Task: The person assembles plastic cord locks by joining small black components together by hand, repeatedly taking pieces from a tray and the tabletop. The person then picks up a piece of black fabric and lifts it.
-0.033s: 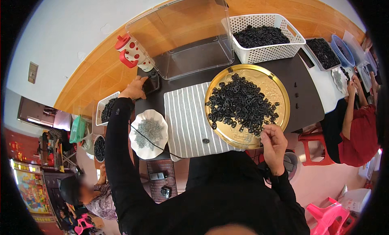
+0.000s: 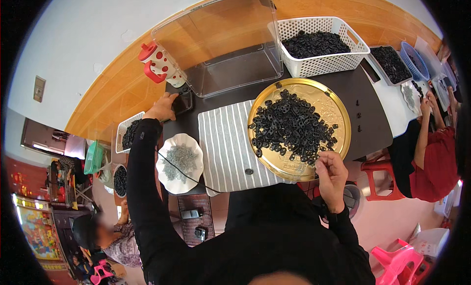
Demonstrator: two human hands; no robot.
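At about nine o'clock from the table's middle, a small white basket [image 2: 128, 134] of dark pieces sits just off the table edge, with a dark bowl [image 2: 119, 180] below it. The left hand [image 2: 162, 108] lies at ten o'clock, fingers spread flat on a dark phone-like slab [image 2: 182, 103]; whether it grips it I cannot tell. Just beyond, at eleven o'clock, stands a white jug with red spots and red lid [image 2: 159, 65]. A white scalloped dish [image 2: 179, 162] holding small grey metal bits sits at eight o'clock, a thin black cord crossing it.

In the middle lies a striped grey-and-white cloth [image 2: 225, 147], one lone black piece near its lower edge. Behind it, at twelve o'clock, a clear plastic box [image 2: 230, 49] stands open, its lid raised and blocking the wall side.

Right of the cloth, a round gold tray [image 2: 324, 96] carries a heap of black plastic pieces [image 2: 292, 125]. The right hand [image 2: 331, 174] is at the tray's five o'clock rim, fingertips pinched together on or just over the pieces there. At one o'clock a white lattice basket [image 2: 319, 64] holds more black pieces. Further right, another person in red [image 2: 431, 172] sits at the table's end, beside a grey tray [image 2: 391, 64] and blue basket [image 2: 414, 59].
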